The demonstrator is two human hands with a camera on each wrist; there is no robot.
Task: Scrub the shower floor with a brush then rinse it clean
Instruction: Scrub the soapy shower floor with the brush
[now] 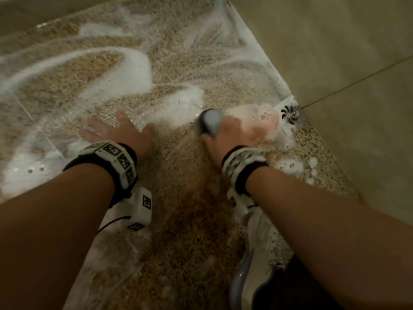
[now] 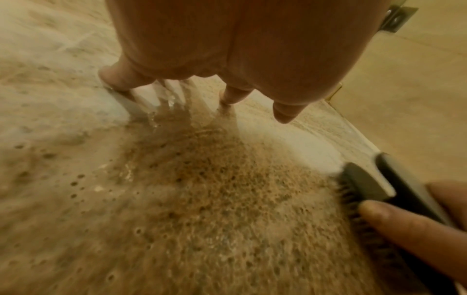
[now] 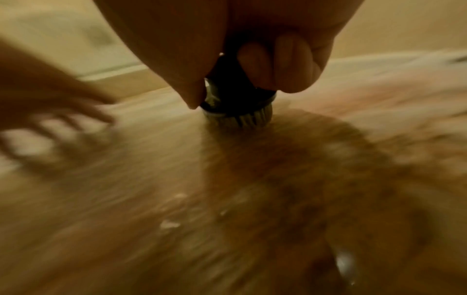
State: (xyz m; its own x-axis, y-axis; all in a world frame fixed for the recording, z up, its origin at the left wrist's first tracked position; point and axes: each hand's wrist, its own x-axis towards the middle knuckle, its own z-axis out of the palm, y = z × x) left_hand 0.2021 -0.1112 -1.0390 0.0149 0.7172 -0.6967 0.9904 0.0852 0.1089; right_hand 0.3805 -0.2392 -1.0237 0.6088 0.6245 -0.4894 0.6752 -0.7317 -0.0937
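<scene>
My right hand [image 1: 225, 135] curls tightly around the black and grey plastic scrubbing brush [image 1: 210, 121], thumb down one side and fingers folded over the handle; its dark bristles [image 2: 353, 201] press against the speckled tan stone shower floor [image 1: 178, 209]. My left hand [image 1: 120, 133] lies flat on the wet floor just beside it, fingers spread and straight, holding nothing. The fingertips [image 2: 118, 79] touch a pale grout line where water pools.

Around the brush, white soap foam [image 1: 138, 70] sweeps across the floor in broad curved streaks, thickest ahead of my left hand and along the far edge. Just beyond my right hand sits the round metal floor drain [image 1: 291, 114], ringed with bubbly suds that look faintly pink. The drain lies in the corner where the beige tiled wall [image 1: 346, 63] meets the floor, so the wall hems in the brush on that side. Near my right forearm, my white sneaker [image 1: 261, 253] stands on the wet stone, well behind the brush. The right wrist view is badly blurred.
</scene>
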